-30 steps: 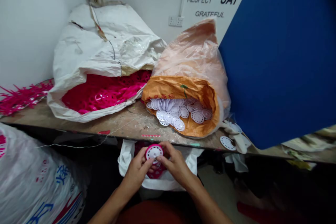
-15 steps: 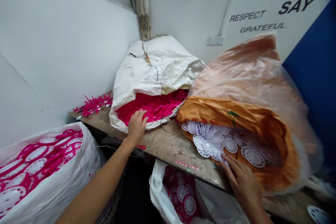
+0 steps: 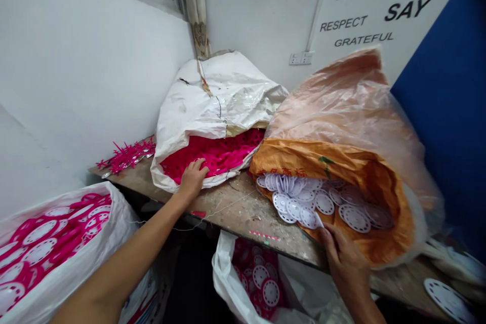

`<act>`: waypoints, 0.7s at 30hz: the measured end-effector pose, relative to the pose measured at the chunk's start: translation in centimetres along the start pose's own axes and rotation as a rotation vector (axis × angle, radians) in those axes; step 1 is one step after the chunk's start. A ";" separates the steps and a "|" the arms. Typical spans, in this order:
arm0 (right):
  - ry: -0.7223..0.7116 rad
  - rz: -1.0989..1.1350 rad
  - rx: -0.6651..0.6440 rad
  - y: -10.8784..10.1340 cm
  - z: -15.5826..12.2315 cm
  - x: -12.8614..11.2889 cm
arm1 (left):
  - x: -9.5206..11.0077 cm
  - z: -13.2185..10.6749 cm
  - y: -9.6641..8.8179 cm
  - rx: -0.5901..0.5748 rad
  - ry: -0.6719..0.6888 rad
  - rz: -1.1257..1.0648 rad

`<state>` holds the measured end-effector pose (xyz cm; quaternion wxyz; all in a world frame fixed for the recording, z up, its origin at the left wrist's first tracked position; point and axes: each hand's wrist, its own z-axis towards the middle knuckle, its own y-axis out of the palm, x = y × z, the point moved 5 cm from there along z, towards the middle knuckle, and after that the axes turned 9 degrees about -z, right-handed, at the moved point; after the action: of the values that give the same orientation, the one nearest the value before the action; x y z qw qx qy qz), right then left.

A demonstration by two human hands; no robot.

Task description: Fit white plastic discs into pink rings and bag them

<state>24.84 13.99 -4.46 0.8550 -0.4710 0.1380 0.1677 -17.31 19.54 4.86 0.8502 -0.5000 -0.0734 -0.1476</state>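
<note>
My left hand [image 3: 193, 179] rests with spread fingers on a heap of magenta plastic parts [image 3: 216, 154] in the mouth of a white woven sack [image 3: 212, 106]. My right hand [image 3: 343, 258] is at the lip of an orange woven sack [image 3: 375, 197], beside a pile of white perforated plastic discs [image 3: 304, 200]. Its fingertips appear to pinch one white disc [image 3: 319, 220], seen nearly edge-on and mostly hidden by the fingers.
A worn wooden bench [image 3: 243, 212] carries both sacks. Below it stands a white bag [image 3: 228, 283] of magenta-and-white discs, with a fuller sack [image 3: 49, 233] at lower left. Magenta sprues [image 3: 125, 157] lie on the bench; a blue board [image 3: 444, 111] stands at right.
One second ago both hands held a magenta-ringed white disc together over the low bag. They have since parted and reached up to the two sacks, and the view has swung towards them.
</note>
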 end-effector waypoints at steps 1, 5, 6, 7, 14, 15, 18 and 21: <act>0.027 0.015 0.004 -0.2 0.1 0.1 | 0.2 0.1 -0.5 0.010 0.004 -0.005; 0.124 0.114 0.136 -2.2 0.9 -0.3 | 3.4 -1.4 -1.9 0.126 -0.074 -0.379; 0.163 0.172 0.155 -2.8 1.0 -0.8 | 4.6 -2.5 -1.5 0.125 -0.156 -0.592; 0.207 0.257 0.146 -3.2 1.0 -1.4 | 5.9 -3.8 -0.7 0.085 -0.275 -0.832; 0.193 0.843 -0.170 -2.6 -1.0 -9.3 | 16.9 -12.9 5.7 -0.290 -0.940 -1.944; 0.126 0.785 -0.184 -2.7 -1.4 -10.0 | 17.5 -13.3 6.0 -0.286 -0.940 -1.949; -0.082 0.584 -0.187 -3.1 -2.6 -11.2 | 18.2 -13.6 6.2 -0.265 -0.835 -1.818; -0.134 0.565 -0.188 -3.2 -3.0 -11.1 | 18.3 -13.6 5.8 -0.301 -0.669 -1.618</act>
<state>15.90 8.10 0.76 0.7344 -0.4787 0.1909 0.4417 1.56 7.04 -1.60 0.3446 -0.4184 -0.6288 -0.5575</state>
